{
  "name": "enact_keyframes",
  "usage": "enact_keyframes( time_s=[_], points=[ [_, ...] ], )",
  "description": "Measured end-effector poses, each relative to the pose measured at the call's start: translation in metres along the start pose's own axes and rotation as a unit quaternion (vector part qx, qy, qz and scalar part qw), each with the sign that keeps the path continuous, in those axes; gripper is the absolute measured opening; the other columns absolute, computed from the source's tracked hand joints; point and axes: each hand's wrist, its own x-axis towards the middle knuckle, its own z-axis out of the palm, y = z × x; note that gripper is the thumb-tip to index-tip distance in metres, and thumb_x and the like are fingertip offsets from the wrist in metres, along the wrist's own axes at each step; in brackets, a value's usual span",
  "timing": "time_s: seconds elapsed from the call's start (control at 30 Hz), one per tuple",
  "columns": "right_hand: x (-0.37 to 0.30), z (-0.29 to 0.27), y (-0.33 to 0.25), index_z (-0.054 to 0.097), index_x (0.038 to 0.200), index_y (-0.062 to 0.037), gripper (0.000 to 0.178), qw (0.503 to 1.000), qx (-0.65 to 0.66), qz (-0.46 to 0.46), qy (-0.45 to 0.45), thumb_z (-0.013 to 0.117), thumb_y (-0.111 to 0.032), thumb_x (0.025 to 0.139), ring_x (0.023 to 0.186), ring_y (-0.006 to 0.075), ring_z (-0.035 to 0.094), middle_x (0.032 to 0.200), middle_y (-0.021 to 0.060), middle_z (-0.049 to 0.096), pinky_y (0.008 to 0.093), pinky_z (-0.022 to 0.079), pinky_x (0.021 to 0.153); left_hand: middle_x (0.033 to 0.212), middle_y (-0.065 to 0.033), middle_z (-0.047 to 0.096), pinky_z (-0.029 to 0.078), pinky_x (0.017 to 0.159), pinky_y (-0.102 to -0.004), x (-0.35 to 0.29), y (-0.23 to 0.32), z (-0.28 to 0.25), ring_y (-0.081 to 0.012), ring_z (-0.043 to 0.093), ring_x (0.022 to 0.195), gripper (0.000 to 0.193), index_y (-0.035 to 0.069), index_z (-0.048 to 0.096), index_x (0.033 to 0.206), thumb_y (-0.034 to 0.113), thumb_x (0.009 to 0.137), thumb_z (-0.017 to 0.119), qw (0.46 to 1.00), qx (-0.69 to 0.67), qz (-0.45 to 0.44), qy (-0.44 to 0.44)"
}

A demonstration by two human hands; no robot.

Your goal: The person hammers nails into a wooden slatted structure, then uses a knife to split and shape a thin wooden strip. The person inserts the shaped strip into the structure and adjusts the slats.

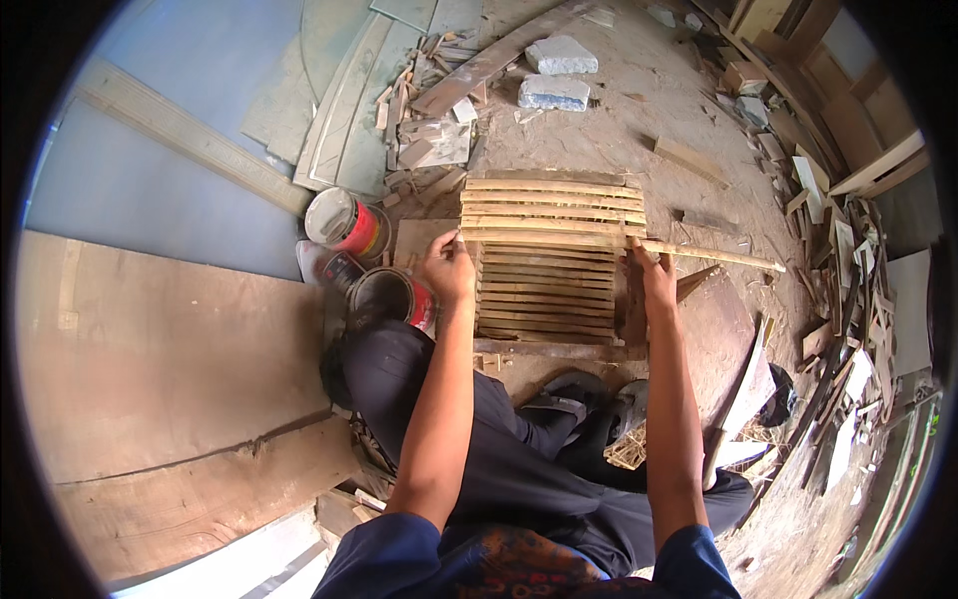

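A low rack of split bamboo slats (547,292) lies in front of me; its far slats are pale and its near ones look darker. My left hand (451,268) pinches the left end of a pale bamboo slat (544,238) that crosses the rack. At the rack's right edge, the fingers of my right hand (654,276) are closed on bamboo. A thin bamboo strip (717,255) sticks out to the right past that hand. I cannot tell whether it is one piece with the slat.
Two red paint cans (349,222) (394,298) stand left of the rack. A long blade-like tool (738,399) leans beside my right knee. Pale blocks (561,56), a loose board (691,162) and wood scraps (853,299) lie around. Large panels (180,359) stand at the left.
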Motion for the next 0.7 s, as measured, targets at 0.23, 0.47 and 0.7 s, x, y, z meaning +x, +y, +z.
enact_keyframes(
  time_s=[0.23,0.47,0.7],
  points=[
    [0.011,-0.012,0.01,0.053,0.111,-0.0012,0.035,1.0,-0.01,-0.023,0.015,0.074,-0.017,0.087,0.069,0.0188,0.068,0.089,0.0106,0.069,0.0293,0.052,0.057,0.087,-0.0095,0.07,0.051,0.07,-0.0306,-0.004,0.005,0.005,-0.0167,0.065,0.074,0.01,0.001,0.069,0.096,0.007,0.088,0.067,0.994,0.065,0.089,-0.003],
    [-0.002,-0.001,-0.003,0.056,0.114,0.0009,0.037,0.999,-0.018,-0.024,0.012,0.075,-0.015,0.086,0.083,0.0184,0.065,0.099,0.0108,0.066,0.0304,0.056,0.065,0.138,-0.0211,0.047,0.037,0.105,-0.0511,-0.048,0.068,0.033,-0.0368,0.045,0.128,0.046,0.003,0.047,0.135,0.011,0.091,0.061,0.918,0.272,0.265,-0.111],
    [0.006,-0.006,0.006,0.055,0.118,0.0024,0.043,0.998,-0.009,-0.057,-0.011,0.076,-0.015,0.085,0.095,0.0189,0.063,0.105,0.0126,0.066,0.0304,0.052,0.079,0.155,-0.0131,0.032,0.017,0.119,-0.053,-0.1,0.074,0.116,-0.0301,0.027,0.145,0.054,0.01,0.033,0.149,0.024,0.099,0.049,0.788,0.298,0.412,-0.348]
  ],
)
